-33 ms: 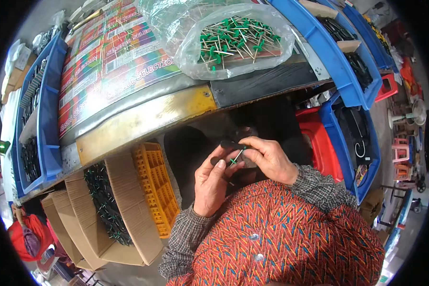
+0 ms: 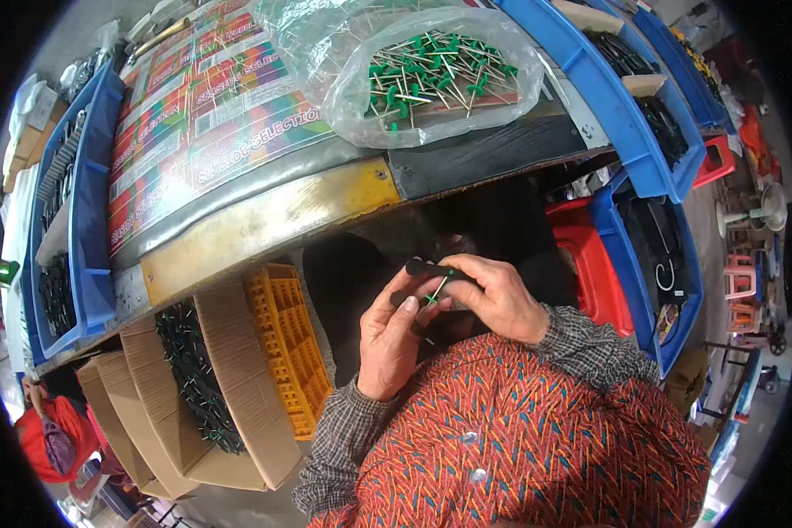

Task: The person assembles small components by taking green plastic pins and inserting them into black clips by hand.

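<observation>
Over my lap, below the table edge, both hands meet around a dark black piece (image 2: 425,267), rod-like where it shows. My left hand (image 2: 387,339) is closed on its left side, thumb up. My right hand (image 2: 500,295) pinches the other end with thumb and fingers. A thin metal pin with green ends (image 2: 440,287) slants between the hands at the black piece; whether it is fixed in it I cannot tell. More such green-and-metal pins (image 2: 440,75) lie heaped in a clear plastic bag (image 2: 348,119) on the table.
Blue bins (image 2: 97,238) with black parts stand at the table's left; another blue bin (image 2: 620,110) is at the right. Below left are an open cardboard box (image 2: 246,396) of black pieces with green bits and an orange crate (image 2: 290,348). A red stool (image 2: 594,273) stands right.
The black piece and pin have shifted very slightly between my fingers. Everything else looks the same.
</observation>
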Motion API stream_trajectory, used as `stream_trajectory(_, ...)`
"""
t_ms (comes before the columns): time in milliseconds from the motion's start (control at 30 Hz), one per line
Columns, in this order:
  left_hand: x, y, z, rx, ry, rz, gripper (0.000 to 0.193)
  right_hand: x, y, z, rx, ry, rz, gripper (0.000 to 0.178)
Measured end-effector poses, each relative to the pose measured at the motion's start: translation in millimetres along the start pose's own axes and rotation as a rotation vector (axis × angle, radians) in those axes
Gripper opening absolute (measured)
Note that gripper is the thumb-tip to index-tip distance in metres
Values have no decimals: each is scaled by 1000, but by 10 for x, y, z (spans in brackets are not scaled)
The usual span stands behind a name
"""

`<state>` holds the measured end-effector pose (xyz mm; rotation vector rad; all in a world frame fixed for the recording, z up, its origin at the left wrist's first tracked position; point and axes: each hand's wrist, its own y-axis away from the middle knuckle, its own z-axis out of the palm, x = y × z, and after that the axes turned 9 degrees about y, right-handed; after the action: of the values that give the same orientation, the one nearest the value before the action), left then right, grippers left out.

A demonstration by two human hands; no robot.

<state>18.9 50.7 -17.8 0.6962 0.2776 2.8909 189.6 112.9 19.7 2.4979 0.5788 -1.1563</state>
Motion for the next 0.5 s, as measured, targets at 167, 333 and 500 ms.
stream_trajectory(167, 44, -44, 53, 28, 61, -6, 50, 5, 5, 34, -80, 219, -79, 89)
stream_trajectory(333, 44, -87, 72, 42, 146, -13, 53, -14, 10, 99, -59, 413, -136, 117)
stream_trajectory(500, 54, -122, 91, 56, 99, 15, 55, -61, 10, 156, -135, 414, -63, 137)
